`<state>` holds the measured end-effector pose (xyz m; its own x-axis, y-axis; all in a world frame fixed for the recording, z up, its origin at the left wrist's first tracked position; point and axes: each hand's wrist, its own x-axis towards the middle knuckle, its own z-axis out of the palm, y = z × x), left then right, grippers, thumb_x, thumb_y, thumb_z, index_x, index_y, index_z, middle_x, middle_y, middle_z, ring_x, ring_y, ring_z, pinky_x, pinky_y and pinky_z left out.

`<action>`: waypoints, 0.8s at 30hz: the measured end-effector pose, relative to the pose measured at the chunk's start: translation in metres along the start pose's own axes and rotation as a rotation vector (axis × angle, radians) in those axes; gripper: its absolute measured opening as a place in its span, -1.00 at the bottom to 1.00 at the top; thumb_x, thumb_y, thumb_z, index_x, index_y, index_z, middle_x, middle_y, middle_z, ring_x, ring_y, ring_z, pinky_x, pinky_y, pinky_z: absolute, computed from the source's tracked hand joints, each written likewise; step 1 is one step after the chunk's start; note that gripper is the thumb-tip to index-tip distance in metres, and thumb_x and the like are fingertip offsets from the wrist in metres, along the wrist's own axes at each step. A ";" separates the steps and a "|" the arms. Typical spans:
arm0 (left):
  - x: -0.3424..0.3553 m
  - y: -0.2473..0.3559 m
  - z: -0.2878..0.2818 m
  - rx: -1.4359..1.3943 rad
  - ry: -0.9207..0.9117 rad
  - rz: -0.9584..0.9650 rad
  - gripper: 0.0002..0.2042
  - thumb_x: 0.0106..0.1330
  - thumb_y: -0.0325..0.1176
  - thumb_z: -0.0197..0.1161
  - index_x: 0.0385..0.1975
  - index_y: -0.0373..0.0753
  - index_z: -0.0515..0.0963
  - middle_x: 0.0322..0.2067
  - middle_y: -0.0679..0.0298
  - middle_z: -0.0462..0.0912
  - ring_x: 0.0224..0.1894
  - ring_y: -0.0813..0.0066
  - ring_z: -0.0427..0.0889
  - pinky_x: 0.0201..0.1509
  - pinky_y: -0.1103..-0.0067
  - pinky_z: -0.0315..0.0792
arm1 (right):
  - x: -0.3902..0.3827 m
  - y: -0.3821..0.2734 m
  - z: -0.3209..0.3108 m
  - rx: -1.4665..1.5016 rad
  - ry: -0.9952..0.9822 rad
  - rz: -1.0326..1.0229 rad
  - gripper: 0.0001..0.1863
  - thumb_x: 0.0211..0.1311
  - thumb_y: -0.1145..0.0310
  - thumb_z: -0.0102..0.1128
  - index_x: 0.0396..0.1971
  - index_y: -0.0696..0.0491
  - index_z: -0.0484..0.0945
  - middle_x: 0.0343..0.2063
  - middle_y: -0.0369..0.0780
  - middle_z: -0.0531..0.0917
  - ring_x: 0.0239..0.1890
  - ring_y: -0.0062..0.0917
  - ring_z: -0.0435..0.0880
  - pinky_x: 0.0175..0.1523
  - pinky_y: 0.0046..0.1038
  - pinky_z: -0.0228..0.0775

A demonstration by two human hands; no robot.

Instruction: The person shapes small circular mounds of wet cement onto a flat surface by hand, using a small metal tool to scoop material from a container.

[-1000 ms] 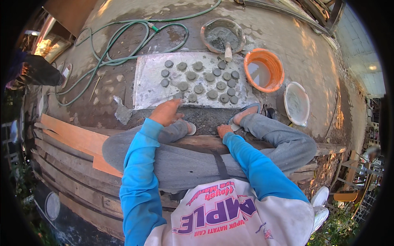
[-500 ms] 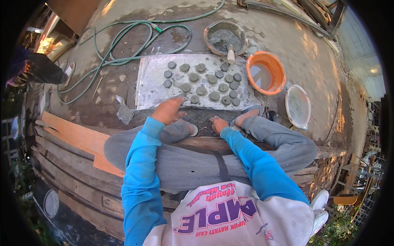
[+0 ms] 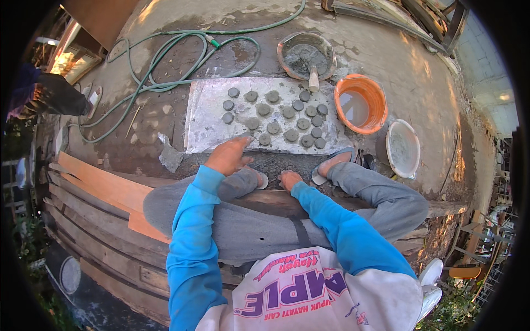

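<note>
My left hand [image 3: 228, 156] hovers at the near edge of a pale, smeared sheet [image 3: 207, 124], palm down. Its thumb and fingers are apart, with nothing visible between them. Several round grey discs of wet cement-like paste [image 3: 272, 96] lie on the sheet, most of them toward its middle and right. Some are darker and have sharper rims, like the disc [image 3: 319, 143] at the near right. Between my feet, my right hand [image 3: 289, 180] is low over dark, wet ground. Its fingers are curled in, and whatever they may hold is hidden.
Behind the sheet is a basin [image 3: 286, 43] of grey paste with a handled tool [image 3: 313, 80] in it. An orange bucket [image 3: 381, 102] of cloudy water and a whitish bucket [image 3: 415, 146] stand right. A green hose [image 3: 157, 86] coils at far left. A person's leg [image 3: 61, 95] shows left.
My right hand has drawn back slightly toward me and its fingers have curled in. The left hand stays near the sheet's edge. The whole view has shifted a little.
</note>
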<state>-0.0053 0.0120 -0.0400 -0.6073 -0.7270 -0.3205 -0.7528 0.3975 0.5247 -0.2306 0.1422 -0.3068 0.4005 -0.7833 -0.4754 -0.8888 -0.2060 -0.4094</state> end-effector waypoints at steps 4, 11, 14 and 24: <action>-0.003 0.000 0.000 -0.021 0.080 0.056 -0.49 0.13 -0.30 0.32 0.10 -0.28 0.39 0.04 -0.04 0.49 0.07 0.00 0.47 0.13 0.32 0.38 | -0.010 -0.008 -0.023 0.122 0.097 0.218 -0.66 0.17 0.48 -0.01 -0.02 0.04 0.48 -0.17 -0.05 0.62 -0.07 -0.16 0.60 0.02 -0.19 0.44; -0.004 -0.010 -0.002 -0.013 0.060 0.017 -0.51 0.12 -0.30 0.33 0.06 -0.30 0.40 0.02 -0.06 0.49 0.05 -0.01 0.48 0.10 0.29 0.39 | 0.018 0.027 -0.040 0.121 -0.036 0.482 -0.41 0.27 0.48 -0.15 0.32 -0.12 0.14 -0.05 0.00 0.58 -0.01 -0.16 0.59 0.02 -0.13 0.44; -0.001 -0.012 0.000 -0.006 0.017 -0.013 -0.51 0.11 -0.30 0.33 0.05 -0.31 0.40 0.02 -0.06 0.49 0.05 -0.03 0.48 0.09 0.28 0.39 | 0.027 0.035 -0.038 0.104 -0.098 0.507 -0.42 0.26 0.48 -0.10 0.30 -0.13 0.17 -0.05 -0.02 0.59 0.01 -0.16 0.58 0.02 -0.12 0.45; -0.002 -0.012 0.003 -0.021 0.026 -0.010 -0.49 0.11 -0.31 0.34 0.08 -0.30 0.39 0.04 -0.05 0.48 0.07 -0.03 0.46 0.12 0.29 0.38 | 0.002 0.027 -0.047 0.068 -0.092 0.372 -0.57 0.18 0.23 0.19 0.06 -0.04 0.45 -0.07 -0.09 0.61 0.01 -0.20 0.57 0.02 -0.18 0.46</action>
<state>0.0039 0.0102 -0.0478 -0.5927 -0.7451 -0.3058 -0.7533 0.3785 0.5378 -0.2640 0.1078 -0.2821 0.0748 -0.7407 -0.6677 -0.9615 0.1240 -0.2453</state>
